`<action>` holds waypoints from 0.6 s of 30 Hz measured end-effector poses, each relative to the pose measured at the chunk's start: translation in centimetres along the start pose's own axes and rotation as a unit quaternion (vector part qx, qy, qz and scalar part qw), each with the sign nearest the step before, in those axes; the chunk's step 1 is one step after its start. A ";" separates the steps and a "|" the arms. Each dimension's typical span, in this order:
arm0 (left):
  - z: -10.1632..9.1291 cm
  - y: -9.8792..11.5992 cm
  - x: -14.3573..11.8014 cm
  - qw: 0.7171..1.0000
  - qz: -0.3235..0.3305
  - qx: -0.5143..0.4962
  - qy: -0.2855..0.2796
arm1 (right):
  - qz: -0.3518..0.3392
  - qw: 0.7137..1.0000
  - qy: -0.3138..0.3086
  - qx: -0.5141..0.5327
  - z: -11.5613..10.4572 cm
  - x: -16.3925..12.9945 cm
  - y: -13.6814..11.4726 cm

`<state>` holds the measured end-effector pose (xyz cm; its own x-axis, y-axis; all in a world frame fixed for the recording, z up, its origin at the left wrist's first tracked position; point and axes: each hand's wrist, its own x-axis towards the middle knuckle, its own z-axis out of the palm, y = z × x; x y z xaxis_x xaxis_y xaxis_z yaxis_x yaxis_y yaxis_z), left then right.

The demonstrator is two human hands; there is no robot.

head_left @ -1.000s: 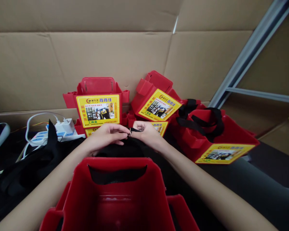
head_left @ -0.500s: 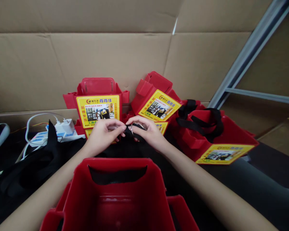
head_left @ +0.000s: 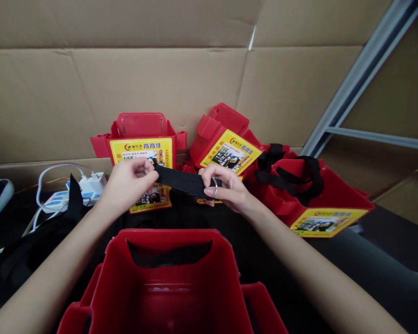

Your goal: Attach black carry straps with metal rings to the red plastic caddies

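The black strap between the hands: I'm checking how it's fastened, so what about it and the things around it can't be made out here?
Head view only:
- Black strap: its left end is hidden inside the left hand.
- Metal ring: partly covered by the right hand; how the strap passes through it is not visible.
- Near red bin: cut off by the bottom edge.
- Yellow label: print too small to read, lower part behind the hand.

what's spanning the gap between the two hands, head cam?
A black webbing strap is stretched between the left hand and right hand; a metal ring sits at the right-hand end. Head view shows it.
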<state>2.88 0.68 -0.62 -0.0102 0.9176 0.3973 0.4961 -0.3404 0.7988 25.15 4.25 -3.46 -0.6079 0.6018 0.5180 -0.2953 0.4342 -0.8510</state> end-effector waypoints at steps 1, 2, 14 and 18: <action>-0.3 0.2 -0.1 0.999 -0.010 0.028 -0.013 | 0.003 1.000 -0.004 0.007 0.0 -0.1 0.0; -0.5 0.3 -0.1 0.998 -0.023 0.055 -0.021 | 0.007 1.000 -0.006 0.016 -0.1 -0.1 0.0; -0.9 0.5 -1.0 0.971 0.098 0.195 -0.103 | 0.108 0.986 -0.064 -0.111 1.5 0.3 -1.1; 0.3 0.9 -1.1 0.968 0.092 -0.021 -0.234 | 0.077 0.986 -0.049 -0.139 2.5 0.2 -1.9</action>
<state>3.63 -0.58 -0.52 0.4745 0.8299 0.2933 0.4160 -0.5051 0.7562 23.73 1.84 -1.99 -0.7023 0.6125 0.3628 0.0103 0.5183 -0.8551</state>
